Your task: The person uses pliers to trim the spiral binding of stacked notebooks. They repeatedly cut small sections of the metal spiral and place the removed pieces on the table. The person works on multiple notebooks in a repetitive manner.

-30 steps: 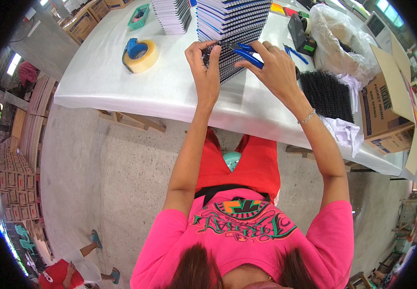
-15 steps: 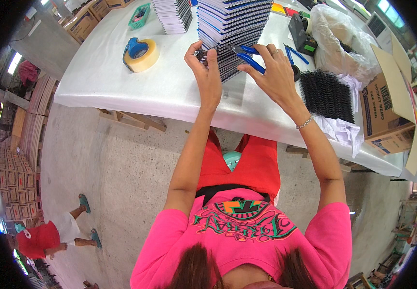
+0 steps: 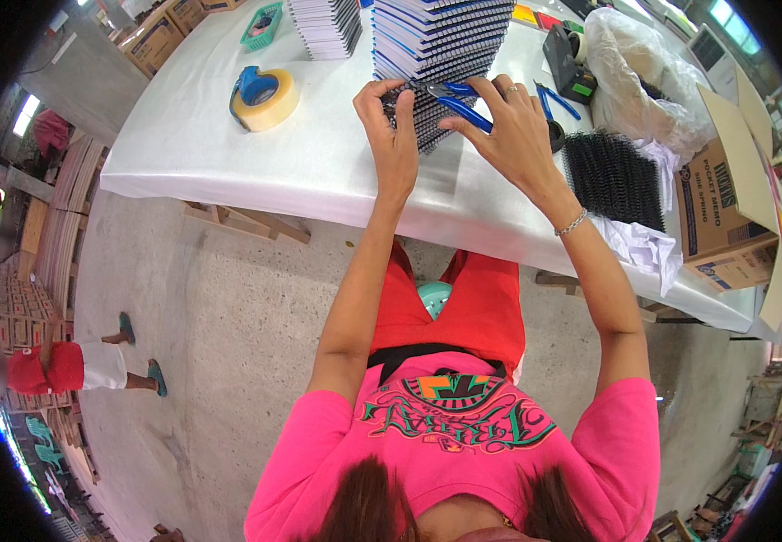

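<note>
A tall stack of spiral-bound notebooks [image 3: 441, 50] with black coils stands at the table's near edge. My right hand [image 3: 516, 131] is closed round blue-handled wire cutters [image 3: 469, 114]. The cutters' metal jaws are at the coil side of the stack, close to my left fingertips. At the stack's near left corner, my left hand [image 3: 393, 135] is curled with thumb and fingers around dark, wiry coil pieces. How many pieces lie in it is hidden by the fingers. Beyond my right hand lies a second blue-handled tool [image 3: 561, 101].
Left of the stack are a tape roll in a blue dispenser [image 3: 265, 98], a green basket [image 3: 262, 25] and another notebook stack [image 3: 326, 27]. To the right lie black coils [image 3: 612, 181], a plastic bag [image 3: 639, 81] and an open carton [image 3: 725, 208]. A person [image 3: 66, 366] walks at far left.
The cutters and my right hand have shifted slightly left, bringing the jaws nearer to my left fingers. My left hand has moved slightly right. The person at far left has walked farther along.
</note>
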Motion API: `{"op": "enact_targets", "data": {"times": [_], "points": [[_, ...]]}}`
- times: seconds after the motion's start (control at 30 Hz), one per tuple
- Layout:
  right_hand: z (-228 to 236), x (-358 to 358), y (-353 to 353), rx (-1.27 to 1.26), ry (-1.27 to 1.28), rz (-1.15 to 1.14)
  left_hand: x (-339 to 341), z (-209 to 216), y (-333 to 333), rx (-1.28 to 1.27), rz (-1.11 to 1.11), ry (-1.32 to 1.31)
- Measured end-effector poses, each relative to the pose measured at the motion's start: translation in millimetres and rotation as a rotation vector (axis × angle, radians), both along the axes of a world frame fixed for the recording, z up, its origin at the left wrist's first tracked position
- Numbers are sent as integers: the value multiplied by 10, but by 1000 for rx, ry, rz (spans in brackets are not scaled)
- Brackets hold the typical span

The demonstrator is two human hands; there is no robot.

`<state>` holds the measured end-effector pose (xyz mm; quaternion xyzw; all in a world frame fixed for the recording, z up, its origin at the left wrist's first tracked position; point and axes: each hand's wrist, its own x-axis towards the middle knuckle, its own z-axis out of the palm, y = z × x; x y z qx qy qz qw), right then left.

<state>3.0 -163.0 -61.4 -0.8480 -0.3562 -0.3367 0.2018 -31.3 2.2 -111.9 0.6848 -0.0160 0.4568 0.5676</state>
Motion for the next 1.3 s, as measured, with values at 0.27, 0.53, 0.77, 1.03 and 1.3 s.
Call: {"op": "enact_targets", "data": {"times": [0.27, 0.53, 0.77, 1.03, 1.3], "points": [[32, -9, 4, -26, 190, 15, 10, 5, -5, 33, 22, -11], [-32, -105, -9, 14, 237, -52, 50, -41, -5, -136, -46, 12], [-157, -44, -12, 3, 96, -48, -1, -34, -3, -50, -7, 40], [-142, -1, 28, 4, 77, -12, -50, -14, 19, 41, 6, 47], [-148, -61, 18, 31, 312, -35, 6, -84, 31, -6, 23, 23]]}}
